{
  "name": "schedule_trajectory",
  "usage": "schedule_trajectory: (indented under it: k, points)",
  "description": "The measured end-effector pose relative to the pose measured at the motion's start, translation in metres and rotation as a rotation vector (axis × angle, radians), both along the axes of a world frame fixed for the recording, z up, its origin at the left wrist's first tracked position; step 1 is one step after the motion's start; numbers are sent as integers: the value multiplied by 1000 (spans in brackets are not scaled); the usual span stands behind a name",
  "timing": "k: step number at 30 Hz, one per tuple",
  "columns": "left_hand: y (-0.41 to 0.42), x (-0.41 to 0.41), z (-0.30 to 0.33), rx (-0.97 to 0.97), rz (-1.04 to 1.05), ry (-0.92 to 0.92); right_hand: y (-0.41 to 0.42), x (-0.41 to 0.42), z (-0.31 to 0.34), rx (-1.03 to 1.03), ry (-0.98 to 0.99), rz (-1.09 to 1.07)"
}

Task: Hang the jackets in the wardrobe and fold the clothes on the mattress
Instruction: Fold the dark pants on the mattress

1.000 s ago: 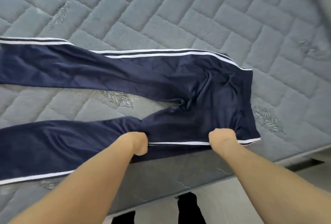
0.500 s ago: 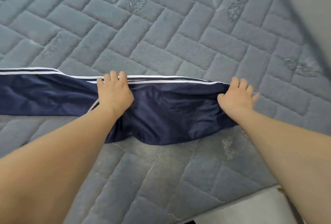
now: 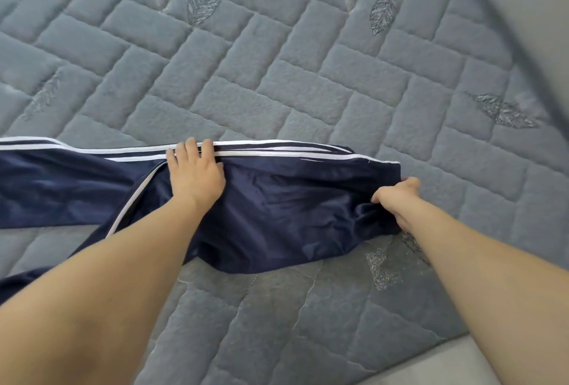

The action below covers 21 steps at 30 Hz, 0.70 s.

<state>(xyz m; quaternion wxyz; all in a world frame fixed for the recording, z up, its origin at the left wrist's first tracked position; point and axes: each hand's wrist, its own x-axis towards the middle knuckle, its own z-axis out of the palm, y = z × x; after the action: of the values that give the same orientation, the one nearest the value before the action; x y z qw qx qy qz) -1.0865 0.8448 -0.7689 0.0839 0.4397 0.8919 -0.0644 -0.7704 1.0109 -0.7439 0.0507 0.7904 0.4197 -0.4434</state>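
Navy track trousers [image 3: 286, 206] with white side stripes lie folded lengthwise on the grey quilted mattress [image 3: 277, 61], one leg laid over the other, legs running off the left edge. My left hand [image 3: 195, 173] rests flat on the upper leg near the striped far edge, fingers straight. My right hand [image 3: 395, 200] grips the waistband end at the right, fingers curled into the cloth.
The mattress's front edge [image 3: 400, 363] runs across the lower right, with pale floor beyond it. A grey wall or panel [image 3: 523, 15] rises at the upper right. A strip of the lower trouser leg [image 3: 12, 284] shows at the left edge.
Both hands carried the near trouser leg up and over onto the far leg. The left hand now lies flat on it, and the right hand has slid back to the waistband end.
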Motion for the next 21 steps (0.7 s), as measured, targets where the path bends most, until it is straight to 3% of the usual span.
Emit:
schedule_trajectory:
  k: [2, 5, 8, 10, 12, 17, 21]
  points:
    - [6, -9, -1, -27, -32, -16, 9, 2, 4, -52, 2, 90]
    - [24, -8, 3, -66, -131, -118, 38, 17, 14, 83, -95, 105]
    - [42, 25, 11, -101, -383, -234, 69, 35, 24, 268, -465, 149]
    - [46, 47, 11, -27, -429, -201, 66, 29, 27, 380, -602, 225]
    - [41, 54, 8, 34, -360, -165, 39, 7, 21, 488, -552, 388]
    - [-7, 40, 11, 108, -329, -78, -68, -68, -7, 704, -202, 1026]
    - [-83, 4, 17, -33, -206, -49, -118, -127, -13, 647, 14, 1303]
